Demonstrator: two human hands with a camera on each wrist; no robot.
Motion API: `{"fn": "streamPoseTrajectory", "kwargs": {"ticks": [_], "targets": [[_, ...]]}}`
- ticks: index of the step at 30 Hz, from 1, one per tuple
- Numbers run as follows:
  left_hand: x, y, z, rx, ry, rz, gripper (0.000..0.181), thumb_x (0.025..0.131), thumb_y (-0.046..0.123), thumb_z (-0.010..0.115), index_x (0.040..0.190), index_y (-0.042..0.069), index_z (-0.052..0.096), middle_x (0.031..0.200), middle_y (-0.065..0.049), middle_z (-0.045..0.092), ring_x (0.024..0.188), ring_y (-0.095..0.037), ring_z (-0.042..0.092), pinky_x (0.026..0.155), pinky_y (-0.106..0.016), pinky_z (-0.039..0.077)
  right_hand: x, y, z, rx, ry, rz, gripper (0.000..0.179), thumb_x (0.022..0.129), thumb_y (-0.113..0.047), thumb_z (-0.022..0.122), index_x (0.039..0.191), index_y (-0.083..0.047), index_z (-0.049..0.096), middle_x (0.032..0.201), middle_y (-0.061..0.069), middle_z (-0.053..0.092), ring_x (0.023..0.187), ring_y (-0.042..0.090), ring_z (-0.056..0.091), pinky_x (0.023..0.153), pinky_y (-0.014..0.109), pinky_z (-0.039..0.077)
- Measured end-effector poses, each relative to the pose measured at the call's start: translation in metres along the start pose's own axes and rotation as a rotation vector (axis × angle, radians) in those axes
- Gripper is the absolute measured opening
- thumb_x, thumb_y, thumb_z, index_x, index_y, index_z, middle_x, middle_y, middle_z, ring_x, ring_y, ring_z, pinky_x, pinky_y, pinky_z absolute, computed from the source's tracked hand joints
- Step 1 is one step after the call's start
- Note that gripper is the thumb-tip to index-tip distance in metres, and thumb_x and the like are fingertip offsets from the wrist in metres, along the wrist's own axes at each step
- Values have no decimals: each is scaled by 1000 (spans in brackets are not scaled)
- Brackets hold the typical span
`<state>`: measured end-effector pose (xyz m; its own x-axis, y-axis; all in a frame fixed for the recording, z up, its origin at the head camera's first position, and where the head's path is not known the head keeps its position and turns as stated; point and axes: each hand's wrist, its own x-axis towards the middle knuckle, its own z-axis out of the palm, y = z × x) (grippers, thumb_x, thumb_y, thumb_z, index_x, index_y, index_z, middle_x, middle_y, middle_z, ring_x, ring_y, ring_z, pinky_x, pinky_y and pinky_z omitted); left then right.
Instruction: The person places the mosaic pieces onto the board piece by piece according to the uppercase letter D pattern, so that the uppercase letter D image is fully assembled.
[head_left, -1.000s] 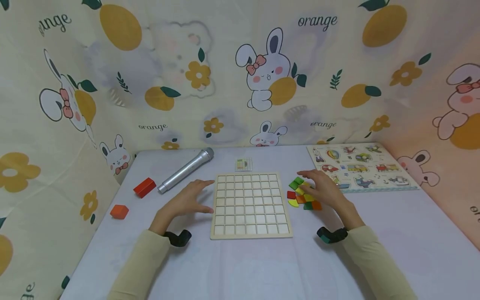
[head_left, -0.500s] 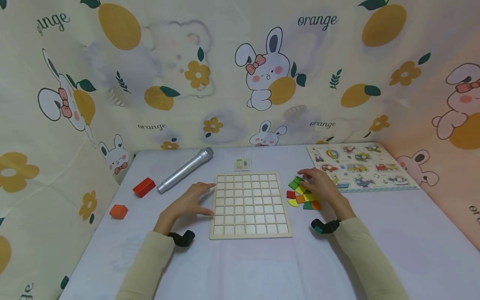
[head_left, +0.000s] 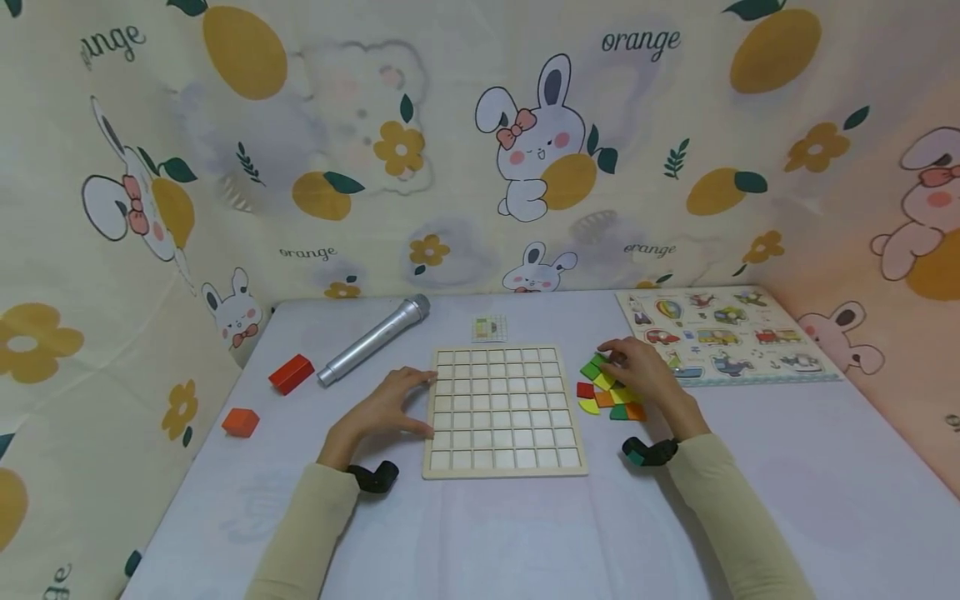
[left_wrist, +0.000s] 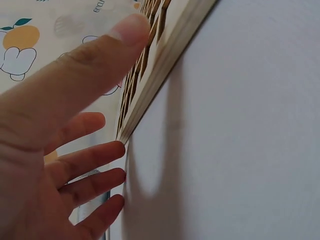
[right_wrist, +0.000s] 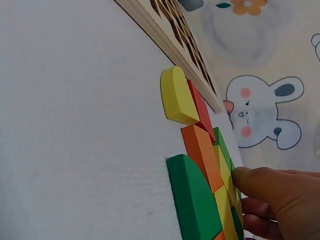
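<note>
Left arm and right arm: sleeved, reaching forward and converging slightly. Left hand: left thumb straight, set well apart from the extended, slightly fanned left fingers. Right hand: turned inward, right fingers bent beneath the outstretched right thumb; fingertip contact partly hidden.
</note>
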<state>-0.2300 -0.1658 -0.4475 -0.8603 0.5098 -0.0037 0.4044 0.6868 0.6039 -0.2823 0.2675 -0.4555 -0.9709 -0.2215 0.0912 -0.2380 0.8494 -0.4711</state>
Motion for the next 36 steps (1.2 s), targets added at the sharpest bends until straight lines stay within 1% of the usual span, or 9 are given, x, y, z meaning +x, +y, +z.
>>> {"fn": "streamPoseTrajectory", "kwargs": {"ticks": [4,8,12,15,20,26,29,32,36], "targets": [[1,-2,3,31,5,-4,89,64,37,84,138,8,44,133,-14,44,125,-32,37,104,-50,31,1,-1,-1,-4,-16,21,32,87,-20,66,116,-7,62,102,13,61,91,27,54,84,45,48],[1,-1,3,46,8,-17,87,64,36,84,137,9,45,134,-13,43,125,-31,36,104,-50,31,2,-2,-1,-4,-20,21,32,87,-19,66,116,-7,63,102,13,61,91,27,54,84,45,48],[2,0,2,51,-7,-34,87,64,38,84,137,9,45,136,-13,42,126,-31,34,105,-50,30,2,-3,-1,-12,-17,17,33,87,-19,65,117,-6,63,102,13,60,90,27,52,83,45,48],[2,0,2,61,-17,-44,88,64,41,84,137,10,45,137,-13,41,127,-31,33,105,-50,30,3,-4,-1,-16,-19,30,34,86,-20,66,117,-6,63,102,13,59,90,27,52,83,44,47],[3,-1,2,86,-29,-46,89,64,41,83,138,10,45,138,-13,41,128,-31,33,105,-50,30,4,-6,-1,-14,-29,55,32,86,-20,66,115,-5,64,102,14,58,89,27,51,83,44,47],[3,-3,1,83,-35,-43,89,64,40,84,138,10,44,139,-13,40,128,-31,32,105,-51,30,6,-8,-1,-28,-30,71,32,86,-23,67,111,-4,66,102,14,59,89,27,51,84,45,47],[3,-3,1,80,-31,-48,89,64,40,83,138,11,44,140,-12,39,129,-31,32,105,-51,29,7,-9,-1,-3,-17,46,31,86,-23,67,110,-5,67,102,13,60,90,27,52,84,44,47],[2,-3,2,73,-32,-56,89,64,40,84,138,12,44,141,-11,39,129,-31,31,106,-51,29,10,-16,1,38,3,12,29,85,-24,67,109,-8,68,101,9,60,90,25,52,81,41,48],[2,-4,3,71,-32,-54,89,64,40,84,138,12,44,141,-11,39,129,-30,31,105,-51,29,16,-34,4,94,18,-63,26,84,-26,67,106,-11,70,99,6,60,90,22,51,79,38,47]]}}
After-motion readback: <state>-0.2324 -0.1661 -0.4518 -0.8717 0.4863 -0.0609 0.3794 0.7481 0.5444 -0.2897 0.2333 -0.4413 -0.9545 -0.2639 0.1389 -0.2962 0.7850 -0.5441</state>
